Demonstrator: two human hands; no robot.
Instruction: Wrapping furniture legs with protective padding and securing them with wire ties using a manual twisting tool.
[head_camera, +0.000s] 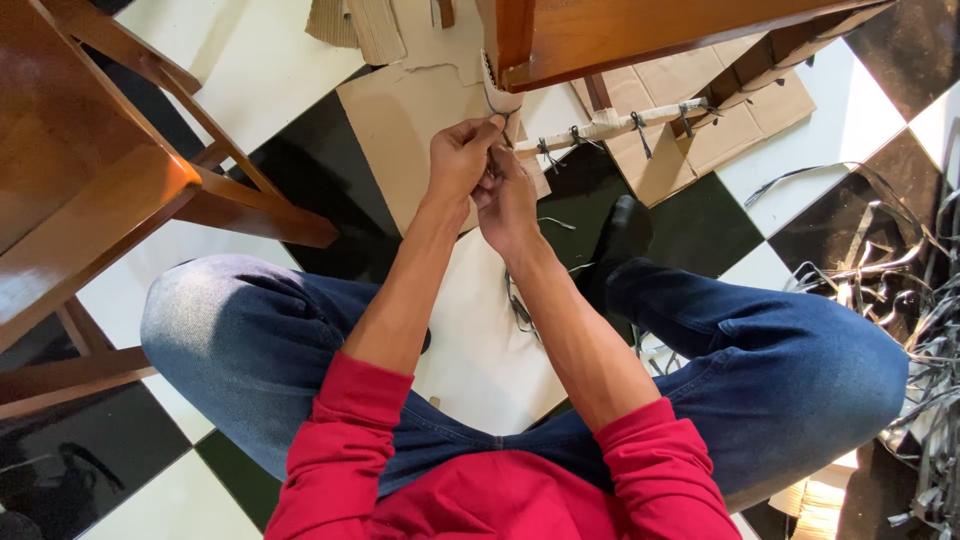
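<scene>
My left hand (460, 158) and my right hand (508, 200) are pressed together at the corner of a brown wooden chair frame (600, 35). Their fingers pinch a grey strap (495, 105) that runs round pale cardboard wrapping (503, 100) on the chair leg. A wrapped crossbar (610, 125) runs to the right of my hands, bound by several grey strap ties. My jeans-clad knees spread out below, and red sleeves cover my upper arms.
Another wooden chair (90, 180) stands at the left. Flat cardboard sheets (400, 110) lie on the black and white tiled floor (250, 60). A heap of loose grey straps (920, 300) lies at the right. A few straps (520, 305) lie between my legs.
</scene>
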